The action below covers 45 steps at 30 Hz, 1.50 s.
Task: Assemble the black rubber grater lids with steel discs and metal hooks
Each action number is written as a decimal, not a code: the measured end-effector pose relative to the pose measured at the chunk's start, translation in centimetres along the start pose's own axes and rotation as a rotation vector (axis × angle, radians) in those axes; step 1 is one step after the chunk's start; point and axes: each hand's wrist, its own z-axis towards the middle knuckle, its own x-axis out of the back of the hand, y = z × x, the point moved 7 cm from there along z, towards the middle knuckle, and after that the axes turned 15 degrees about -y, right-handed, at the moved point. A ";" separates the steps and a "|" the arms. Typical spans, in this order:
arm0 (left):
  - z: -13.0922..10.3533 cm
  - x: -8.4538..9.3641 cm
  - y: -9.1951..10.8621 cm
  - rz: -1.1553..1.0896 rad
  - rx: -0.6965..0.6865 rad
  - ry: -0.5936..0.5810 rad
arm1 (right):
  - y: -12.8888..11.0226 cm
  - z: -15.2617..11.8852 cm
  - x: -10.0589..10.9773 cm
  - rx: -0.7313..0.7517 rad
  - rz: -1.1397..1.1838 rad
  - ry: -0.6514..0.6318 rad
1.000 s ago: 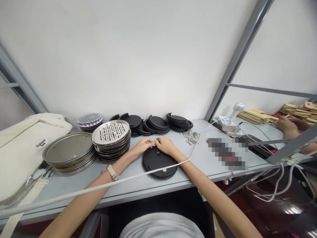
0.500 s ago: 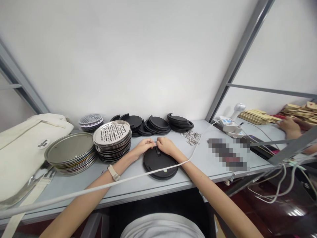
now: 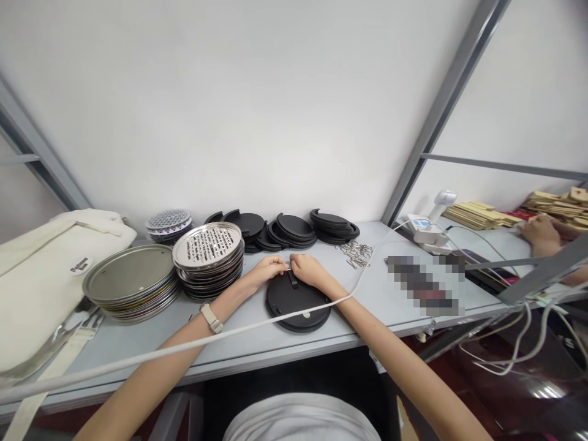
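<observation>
A round black disc (image 3: pixel 294 309) lies flat on the table in front of me, with a short black strap (image 3: pixel 293 280) at its far edge. My left hand (image 3: pixel 270 269) is closed, its fingertips pinched at the far end of that strap. Closed beside it, my right hand (image 3: pixel 307 269) has its fingers curled against the same spot. A sliver of a small shiny metal hook (image 3: pixel 288 268) shows between the fingertips; most of it is hidden. Several loose metal hooks (image 3: pixel 354 253) are heaped to the right, beyond my right hand.
Stacked black discs (image 3: pixel 294 226) line the wall. Left stand a stack of patterned round metal plates (image 3: pixel 209 246), a stack of plain ones (image 3: pixel 131 275) and a cream bag (image 3: pixel 41 275). A white cable (image 3: pixel 257 326) crosses in front. Another person's hand (image 3: pixel 541 234) is at far right.
Both hands stay at the far edge of the disc with almost no movement. The other person's hand at the far right has shifted slightly.
</observation>
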 end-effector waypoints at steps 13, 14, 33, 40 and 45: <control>0.3 -0.1 -0.4 -0.092 0.063 -0.028 | -0.1 0.0 -0.1 0.032 -0.062 0.008; 0.3 -0.1 -0.4 -0.097 0.063 -0.027 | -0.1 0.0 -0.2 0.032 -0.066 0.007; 0.6 0.2 -1.1 -0.142 0.021 -0.007 | -0.2 0.2 -0.4 0.035 -0.088 0.003; 0.3 0.4 -1.5 -0.159 0.019 -0.004 | -0.2 0.1 -0.4 0.051 -0.066 0.004; 0.0 0.3 -1.0 -0.122 0.018 0.015 | -0.1 0.1 -0.4 0.062 -0.025 0.013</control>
